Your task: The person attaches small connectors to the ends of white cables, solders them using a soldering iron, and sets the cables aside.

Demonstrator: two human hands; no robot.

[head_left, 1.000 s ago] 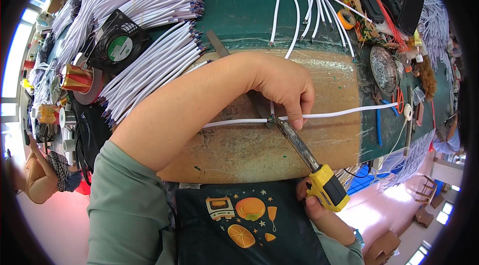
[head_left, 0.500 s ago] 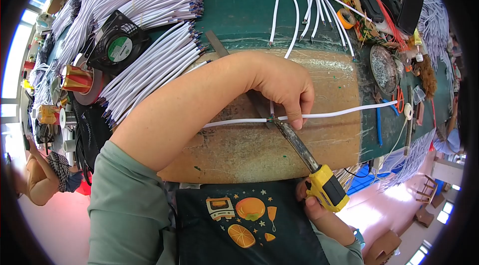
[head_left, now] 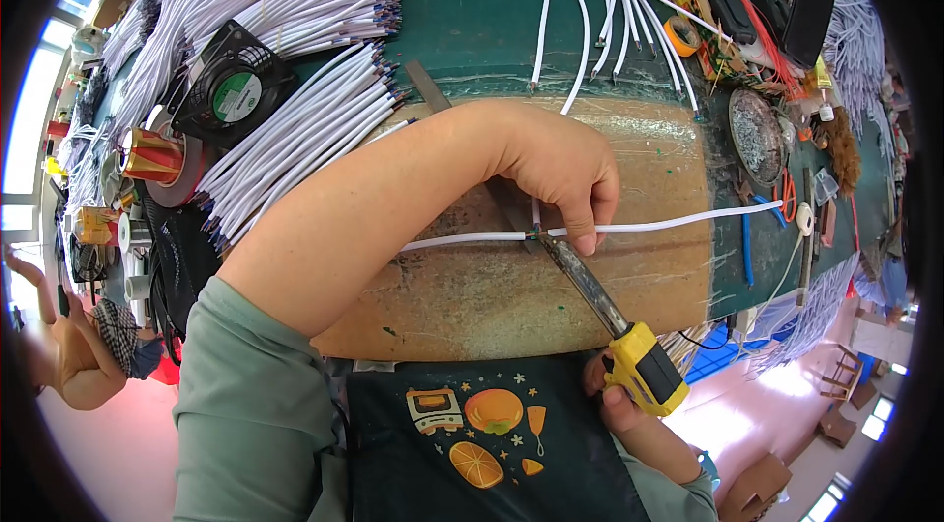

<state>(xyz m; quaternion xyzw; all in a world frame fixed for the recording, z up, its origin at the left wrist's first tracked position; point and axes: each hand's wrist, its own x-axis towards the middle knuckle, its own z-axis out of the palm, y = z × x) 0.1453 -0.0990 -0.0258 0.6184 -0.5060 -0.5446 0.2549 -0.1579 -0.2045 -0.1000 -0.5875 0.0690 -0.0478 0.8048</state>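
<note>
My left hand [head_left: 570, 173] reaches across the board from the left, thumb and fingers pinched on a white cable [head_left: 678, 220] near its stripped end. A second white cable [head_left: 462, 241] comes in from the left, and the bare ends meet at a small joint below my fingers. My right hand [head_left: 621, 409] is wrapped round the yellow-and-black handle of a soldering iron [head_left: 644, 370]. The iron's dark tip points up and left, at the joint; whether it touches is too small to tell. A flat metal bar [head_left: 425, 85] runs under my left wrist.
Under the work lies a brown board [head_left: 472, 316] on a green table [head_left: 462, 1]. Bundled white cables [head_left: 305, 129] and a black fan [head_left: 236, 89] stand at left. A metal dish [head_left: 757, 139] and blue-handled pliers [head_left: 749, 247] lie right. Another person [head_left: 84, 355] is at far left.
My hands, the cables and the soldering iron show no visible movement. At far left, the other person has raised an arm.
</note>
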